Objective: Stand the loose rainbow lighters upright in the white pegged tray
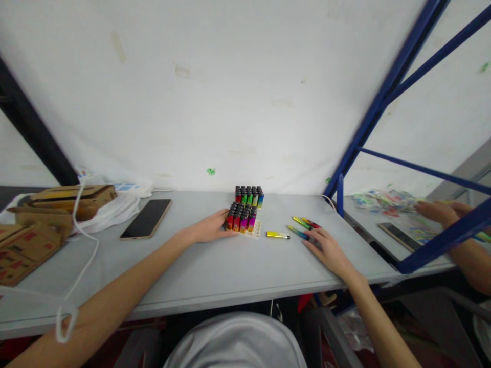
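Observation:
My left hand (210,227) holds the left side of a white tray (256,230), its fingers around the edge of the upright lighters (241,219) standing there. The tray's right end shows bare slots. Behind it stands a second block of upright lighters (249,196). To the right a yellow lighter (278,235) lies flat on the table. My right hand (326,249) rests on the table with its fingers apart, its fingertips at a blue-green lighter (298,232). Green (302,223) and red (311,223) lighters lie just beyond.
On the grey table (199,276) lies a phone (147,219) at the left, near cardboard boxes (34,250) and a white cable (86,235). A blue metal frame (368,117) rises at the right. Beyond it are another person's hands (441,210) and a second phone (399,236).

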Demonstrator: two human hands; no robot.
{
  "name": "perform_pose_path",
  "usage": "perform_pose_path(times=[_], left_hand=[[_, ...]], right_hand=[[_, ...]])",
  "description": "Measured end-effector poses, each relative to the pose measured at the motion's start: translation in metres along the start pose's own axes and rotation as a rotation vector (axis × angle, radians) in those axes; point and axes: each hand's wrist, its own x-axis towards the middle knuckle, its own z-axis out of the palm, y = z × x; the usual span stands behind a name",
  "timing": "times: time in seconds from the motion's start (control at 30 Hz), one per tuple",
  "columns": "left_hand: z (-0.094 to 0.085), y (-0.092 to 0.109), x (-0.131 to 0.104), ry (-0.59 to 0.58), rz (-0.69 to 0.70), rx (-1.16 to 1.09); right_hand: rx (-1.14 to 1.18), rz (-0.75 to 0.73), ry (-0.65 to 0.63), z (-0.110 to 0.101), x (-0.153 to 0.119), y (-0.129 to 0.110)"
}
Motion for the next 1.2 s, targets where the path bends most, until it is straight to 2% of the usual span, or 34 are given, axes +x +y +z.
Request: perform_pose_path(times=[0.17, 0.27, 0.43, 0.53, 0.63, 0.73, 0.83, 0.93, 1.03, 1.13, 1.2], left_hand=[[0.000, 0.000, 0.000, -0.015, -0.031, 0.023], [0.001, -0.002, 0.000, -0.018, -0.027, 0.031], [0.001, -0.001, -0.001, -0.010, -0.049, 0.020], [0.000, 0.000, -0.001, -0.020, -0.048, 0.014], [-0.001, 0.002, -0.001, -0.026, -0.045, 0.012], [-0.002, 0.003, -0.002, -0.009, -0.047, -0.004], [-0.002, 0.003, -0.002, 0.006, -0.035, -0.018], [0.000, 0.002, -0.001, 0.015, -0.011, -0.029], [0.001, 0.000, -0.001, 0.016, 0.007, -0.033], [0.002, -0.001, 0.000, 0.006, -0.005, -0.027], [0.002, -0.001, 0.000, 0.005, -0.011, -0.026]], right_hand=[[0.035, 0.001, 0.043, 0.013, 0.008, -0.011], [0.130, 0.071, 0.079, 0.013, 0.015, -0.014], [0.512, 0.261, 0.214, 0.014, 0.030, -0.017], [0.822, 0.332, 0.278, 0.016, 0.044, -0.032], [1.160, 0.351, 0.197, 0.016, 0.062, -0.060], [1.293, 0.303, 0.104, 0.018, 0.084, -0.089], [1.276, 0.257, 0.028, 0.026, 0.109, -0.111], [1.136, 0.236, -0.026, 0.043, 0.130, -0.125], [0.929, 0.208, 0.058, 0.065, 0.139, -0.132], [0.728, 0.148, 0.166, 0.086, 0.133, -0.136], [0.634, 0.124, 0.189, 0.094, 0.125, -0.138]])
